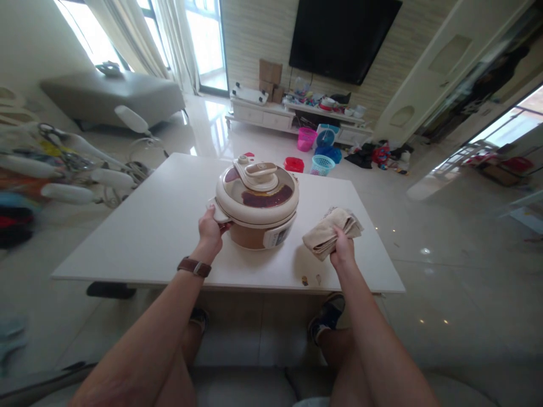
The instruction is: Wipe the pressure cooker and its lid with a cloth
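A cream and tan electric pressure cooker (pixel 246 234) stands upright on the white table (pixel 169 192), its lid (pixel 224 195) on top. The lid carries a tan knob and a dark reddish-brown patch. My left hand (pixel 210 230), with a brown strap watch on the wrist, is closed around the cooker's left side handle (pixel 219 212). To the right of the cooker, my right hand (pixel 343 249) grips a folded beige cloth (pixel 326 230), held just above the table, thumb on top.
Two small brownish bits (pixel 304 280) lie near the table's front edge. Beyond the table are a red basin (pixel 293 164), a light blue basket (pixel 323 164) and a pink basket (pixel 306 139) on the floor. A white exercise machine (pixel 112 178) stands at the left.
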A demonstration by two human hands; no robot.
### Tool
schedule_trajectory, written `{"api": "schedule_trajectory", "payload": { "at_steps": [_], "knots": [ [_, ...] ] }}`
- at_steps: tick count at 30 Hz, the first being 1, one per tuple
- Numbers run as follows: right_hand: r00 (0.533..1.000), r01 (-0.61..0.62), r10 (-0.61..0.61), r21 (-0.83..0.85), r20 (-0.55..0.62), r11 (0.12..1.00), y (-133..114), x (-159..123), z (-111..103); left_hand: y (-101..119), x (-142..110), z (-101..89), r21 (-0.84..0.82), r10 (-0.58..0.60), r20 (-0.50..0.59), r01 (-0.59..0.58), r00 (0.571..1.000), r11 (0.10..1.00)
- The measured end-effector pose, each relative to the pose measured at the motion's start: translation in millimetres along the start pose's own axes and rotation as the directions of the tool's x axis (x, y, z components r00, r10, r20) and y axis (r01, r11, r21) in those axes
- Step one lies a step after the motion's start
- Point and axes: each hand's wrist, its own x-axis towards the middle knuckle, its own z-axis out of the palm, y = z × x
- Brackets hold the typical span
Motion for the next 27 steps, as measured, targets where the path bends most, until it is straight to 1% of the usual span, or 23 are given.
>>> {"api": "schedule_trajectory", "payload": {
  "at_steps": [2,3,5,7,9,12,13,15,18,20,21,23,24,26,27],
  "knots": [
    [0.992,0.128,-0.128,-0.024,-0.003,0.992,1,-3,2,-1,-1,0.5,-0.004,0.005,-0.008,-0.005,1.000,1.000],
    [0.987,0.158,-0.158,-0.029,0.003,0.987,1,-3,3,-1,-1,0.6,-0.004,0.004,-0.010,-0.004,1.000,1.000],
    [0.989,0.147,-0.146,-0.021,0.027,0.989,3,-3,3,-2,-1,0.4,-0.005,0.003,-0.004,-0.003,1.000,1.000],
    [0.997,0.058,-0.057,-0.013,0.055,0.998,6,-2,2,-2,-1,-0.3,-0.006,0.004,0.006,-0.004,1.000,1.000],
    [0.994,-0.075,0.077,-0.023,0.074,0.997,10,0,0,-2,-1,-1.3,-0.008,0.005,0.015,-0.005,1.000,1.000],
    [0.963,-0.251,0.257,-0.073,0.080,0.965,12,7,-3,-2,-1,-2.0,-0.006,0.000,0.018,0.000,1.000,1.000],
    [0.954,-0.278,0.286,-0.095,0.085,0.956,11,10,-5,-2,0,-1.9,-0.005,-0.003,0.016,0.003,1.000,1.000],
    [0.950,-0.278,0.294,-0.141,0.108,0.950,9,19,-10,-3,1,-1.1,-0.003,-0.009,0.006,0.009,1.000,1.000],
    [0.962,-0.210,0.244,-0.240,0.121,0.948,6,34,-23,-4,3,0.8,-0.007,-0.019,-0.015,0.019,1.000,1.000],
    [0.979,-0.154,0.193,-0.389,0.063,0.908,6,42,-36,-5,4,2.0,-0.013,-0.019,-0.023,0.019,1.000,1.000],
    [0.988,-0.125,0.152,-0.479,0.018,0.869,7,45,-43,-5,4,2.5,-0.016,-0.017,-0.022,0.017,1.000,1.000],
    [0.997,-0.072,0.035,-0.625,-0.071,0.777,7,47,-57,-4,2,3.1,-0.016,-0.016,-0.017,0.016,1.000,1.000],
    [0.994,-0.051,-0.030,-0.669,-0.109,0.742,6,46,-63,-4,1,3.2,-0.015,-0.020,-0.014,0.020,1.000,1.000],
    [0.971,0.000,-0.170,-0.719,-0.165,0.695,3,43,-67,-2,-2,3.5,-0.014,-0.032,-0.006,0.032,0.999,0.999],
    [0.953,0.043,-0.255,-0.758,-0.164,0.651,1,42,-64,-1,-3,3.6,-0.015,-0.039,-0.001,0.039,0.999,0.999]
  ]
}}
